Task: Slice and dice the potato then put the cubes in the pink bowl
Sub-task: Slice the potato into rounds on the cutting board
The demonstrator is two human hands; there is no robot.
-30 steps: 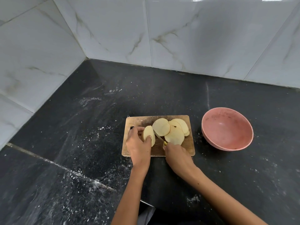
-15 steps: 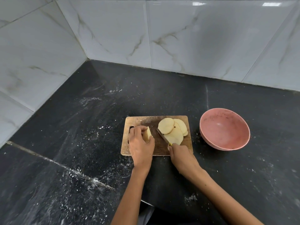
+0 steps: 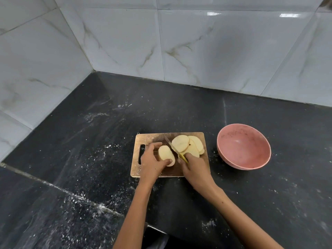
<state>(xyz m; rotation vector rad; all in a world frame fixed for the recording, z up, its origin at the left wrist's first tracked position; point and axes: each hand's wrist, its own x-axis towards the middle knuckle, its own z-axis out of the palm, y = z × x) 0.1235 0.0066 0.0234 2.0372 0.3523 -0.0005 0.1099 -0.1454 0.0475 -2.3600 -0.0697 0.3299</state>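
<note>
A wooden cutting board (image 3: 152, 137) lies on the dark counter. My left hand (image 3: 150, 162) grips the remaining potato piece (image 3: 165, 154) on the board, its cut face turned to the right. My right hand (image 3: 195, 168) holds a knife (image 3: 172, 146) with a yellow handle; the blade angles up and left, just to the right of the potato piece. Several flat potato slices (image 3: 187, 145) are piled at the board's right end. The pink bowl (image 3: 243, 146) stands empty to the right of the board.
The black stone counter (image 3: 89, 159) is dusted with white specks. White marble-patterned tiled walls (image 3: 197, 51) close it off behind and on the left. The counter's front edge runs near my forearms.
The knife blade has moved left from beside the slice pile to the cut face of the potato piece. My left hand has turned the piece so more of it shows.
</note>
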